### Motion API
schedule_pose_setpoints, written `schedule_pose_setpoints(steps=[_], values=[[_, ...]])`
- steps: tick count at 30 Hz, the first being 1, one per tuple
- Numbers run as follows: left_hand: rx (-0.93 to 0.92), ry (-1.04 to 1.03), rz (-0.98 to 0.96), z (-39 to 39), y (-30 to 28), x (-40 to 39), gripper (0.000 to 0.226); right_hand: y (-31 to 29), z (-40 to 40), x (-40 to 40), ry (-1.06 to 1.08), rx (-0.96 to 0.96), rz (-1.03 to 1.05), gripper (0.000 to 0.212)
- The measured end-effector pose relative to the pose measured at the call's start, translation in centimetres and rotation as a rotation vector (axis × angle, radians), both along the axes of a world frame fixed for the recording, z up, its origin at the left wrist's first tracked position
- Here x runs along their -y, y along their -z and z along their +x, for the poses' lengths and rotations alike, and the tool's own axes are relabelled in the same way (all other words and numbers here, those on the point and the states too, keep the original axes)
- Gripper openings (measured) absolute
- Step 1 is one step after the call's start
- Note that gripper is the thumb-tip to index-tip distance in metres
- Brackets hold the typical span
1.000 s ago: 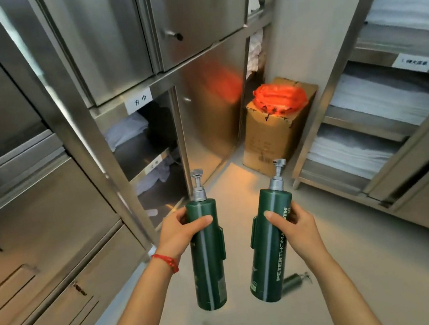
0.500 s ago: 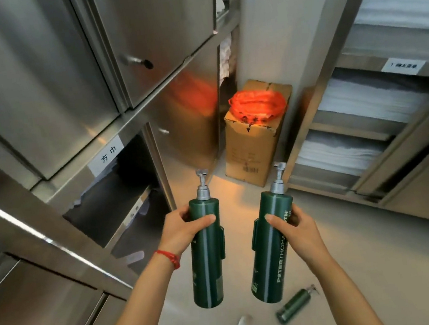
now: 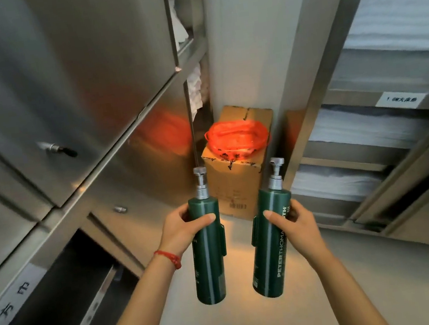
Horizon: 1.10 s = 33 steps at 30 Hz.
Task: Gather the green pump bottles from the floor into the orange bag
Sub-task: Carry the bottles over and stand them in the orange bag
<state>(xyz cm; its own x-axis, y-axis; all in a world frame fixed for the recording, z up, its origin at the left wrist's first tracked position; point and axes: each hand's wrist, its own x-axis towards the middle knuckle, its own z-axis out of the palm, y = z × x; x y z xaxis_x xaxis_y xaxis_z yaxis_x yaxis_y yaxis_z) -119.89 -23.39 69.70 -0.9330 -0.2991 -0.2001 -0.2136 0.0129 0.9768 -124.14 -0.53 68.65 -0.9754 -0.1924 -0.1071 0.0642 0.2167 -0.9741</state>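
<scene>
Left hand (image 3: pixel 182 228): wrapped around the upper part of one green pump bottle (image 3: pixel 207 248), thumb across the front, a red string bracelet (image 3: pixel 168 258) at the wrist; the bottle is held upright, clear of the floor (image 3: pixel 350 294).
Right hand (image 3: pixel 295 226): closed around the second green pump bottle (image 3: pixel 271 242) near its shoulder, thumb on the front face; this one leans slightly, its white lettering facing the camera.
Both bottles: side by side but not touching, pump heads up, on the near side of the cardboard box (image 3: pixel 234 184) and roughly level with its lower half in the picture.
Cardboard box: stands on the floor in the corner, between the steel cabinet (image 3: pixel 64 81) on its left and the linen shelves (image 3: pixel 365 146) on its right.
Orange bag (image 3: pixel 236 137): sits in the open top of the box, its mouth bunched and wrinkled; how wide it is open cannot be told from here.
Step in hand: carrying, by my judgement; two bottles are up and not yet in the bag.
Next move calls for: closing in on the box, lifting the bottles above its rim, and lowering them base first; the bag's mouth probably needs spreading, which is awkward with both hands full.
</scene>
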Motion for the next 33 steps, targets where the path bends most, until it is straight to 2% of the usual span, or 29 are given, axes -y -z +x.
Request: schedule_pose_setpoints(steps=[6,15,27,33], values=[[-0.011,0.037,-0.016,-10.5,0.4,2.0,0.023,0.5,-9.5,1.3,0.048,0.003,0.001,0.036],[-0.11,0.107,-0.031,-29.5,1.0,5.7,0.035,1.1,-25.5,5.8,0.175,-0.036,0.015,0.028],[-0.139,0.128,-0.098,-47.7,4.2,6.9,0.046,2.9,-42.6,8.2,0.242,-0.027,0.012,0.033],[-0.108,0.064,-0.092,-55.2,6.8,6.1,0.053,5.2,-51.2,8.1,0.208,-0.009,0.016,0.052]])
